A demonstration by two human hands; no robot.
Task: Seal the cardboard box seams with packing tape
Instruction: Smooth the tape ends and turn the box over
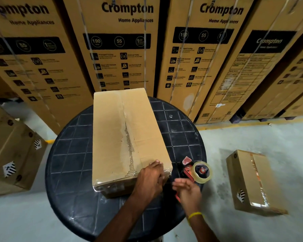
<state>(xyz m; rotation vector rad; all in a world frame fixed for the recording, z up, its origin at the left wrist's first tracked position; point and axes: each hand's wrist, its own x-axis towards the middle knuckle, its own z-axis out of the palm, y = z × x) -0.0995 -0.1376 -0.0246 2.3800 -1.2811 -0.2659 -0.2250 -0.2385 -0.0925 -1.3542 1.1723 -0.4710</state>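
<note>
A long brown cardboard box (119, 133) lies on a round black table (72, 154), its top centre seam covered with clear tape. My left hand (150, 180) presses flat on the box's near right corner, fingers over the edge. A red tape dispenser (198, 170) with a clear tape roll rests on the table just right of the box. My right hand (188, 189) hovers beside the dispenser, blurred, fingers spread, a yellow band on its wrist. It holds nothing that I can make out.
Tall printed appliance cartons (122, 46) stand in a row behind the table. A taped box (254, 182) lies on the grey floor at the right. Another brown box (10, 154) stands at the left.
</note>
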